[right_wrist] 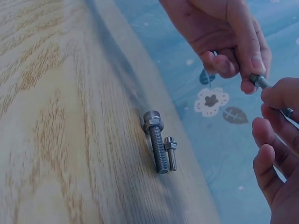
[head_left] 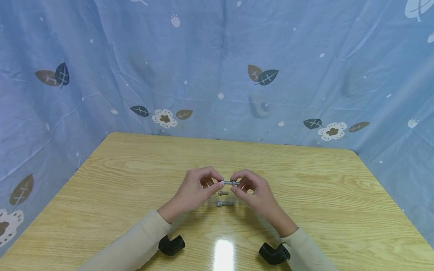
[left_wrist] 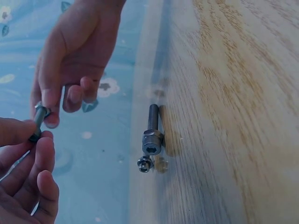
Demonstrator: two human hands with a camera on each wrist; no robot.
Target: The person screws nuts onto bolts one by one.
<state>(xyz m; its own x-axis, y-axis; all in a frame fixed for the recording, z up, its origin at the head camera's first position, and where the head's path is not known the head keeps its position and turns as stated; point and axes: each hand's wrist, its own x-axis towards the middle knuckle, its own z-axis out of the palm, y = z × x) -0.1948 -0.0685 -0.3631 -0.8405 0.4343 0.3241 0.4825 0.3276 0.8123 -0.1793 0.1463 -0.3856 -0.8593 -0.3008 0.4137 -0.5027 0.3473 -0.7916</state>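
Note:
Above the table, a metal bolt [head_left: 228, 183] is held level between the two hands. The left hand [head_left: 198, 188] pinches its head end between thumb and fingertips. From the other side the right hand [head_left: 254, 190] pinches a nut [head_left: 234, 183] on the shank. Below the hands, two more bolts lie side by side on the wood: a large socket-head bolt [right_wrist: 159, 144] with a nut up by its head, and a small bolt [right_wrist: 171, 153] with a nut likewise. In the left wrist view, fingertips partly cover both ends of the held bolt [left_wrist: 41, 115].
The wood-grain table [head_left: 135, 162] reaches back to a blue curtain [head_left: 210, 67] printed with leaves and flowers. Black wrist-worn mounts [head_left: 171, 245] sit under both sleeves, close above the tabletop. A bright light reflection shows near the table's front.

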